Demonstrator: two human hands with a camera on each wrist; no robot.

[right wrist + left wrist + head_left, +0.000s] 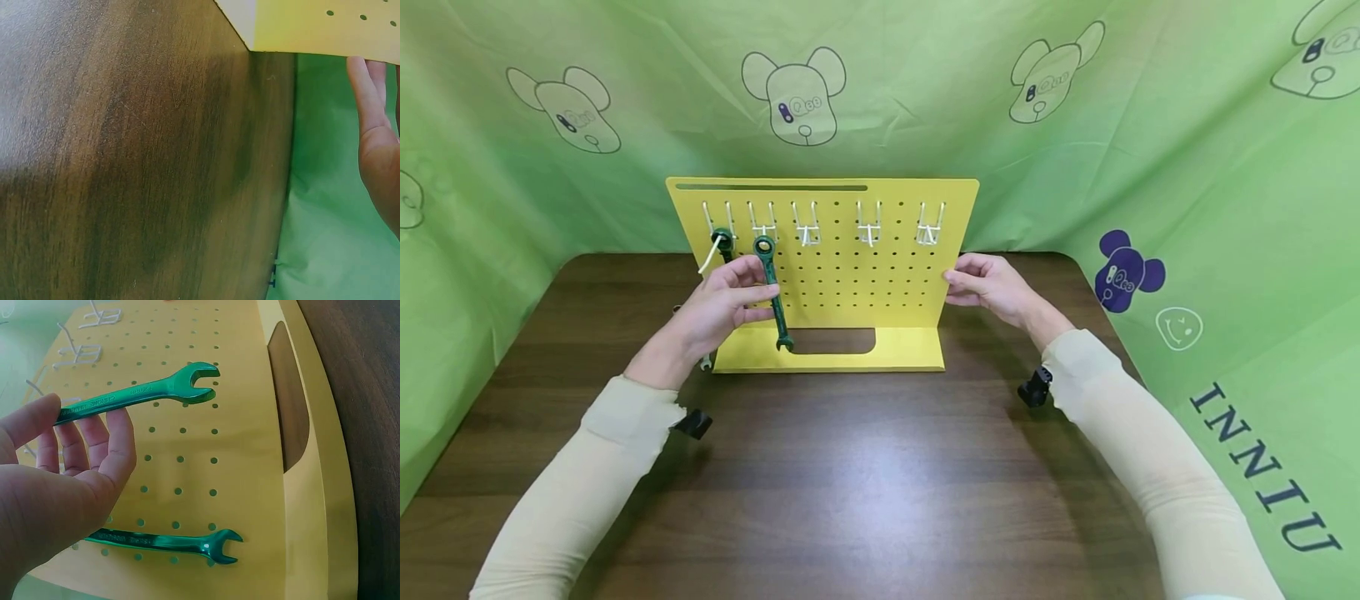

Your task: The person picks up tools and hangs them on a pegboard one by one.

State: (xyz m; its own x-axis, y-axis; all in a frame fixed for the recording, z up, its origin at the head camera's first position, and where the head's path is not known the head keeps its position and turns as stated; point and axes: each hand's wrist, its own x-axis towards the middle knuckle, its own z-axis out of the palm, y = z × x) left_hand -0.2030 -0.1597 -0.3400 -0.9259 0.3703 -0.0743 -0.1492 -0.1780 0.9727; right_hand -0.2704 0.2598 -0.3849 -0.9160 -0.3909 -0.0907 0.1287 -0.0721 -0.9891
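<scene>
My left hand [718,304] pinches a green combination wrench [775,292] between thumb and fingers. The wrench is held in front of the yellow pegboard [850,283], ring end up by the second hook [763,227], open end down. In the left wrist view its open jaw end points right, toward the board's base. A second green wrench [162,541] hangs on the leftmost hook [711,254], partly hidden behind my left hand. My right hand [992,287] holds the board's right edge, thumb against it; its other fingers are partly hidden.
More white double hooks, such as the rightmost hook [928,233], run along the board's upper part. The board's base [910,350] has a cut-out and stands on a dark wooden table [865,483]. A green printed curtain [910,108] surrounds the table.
</scene>
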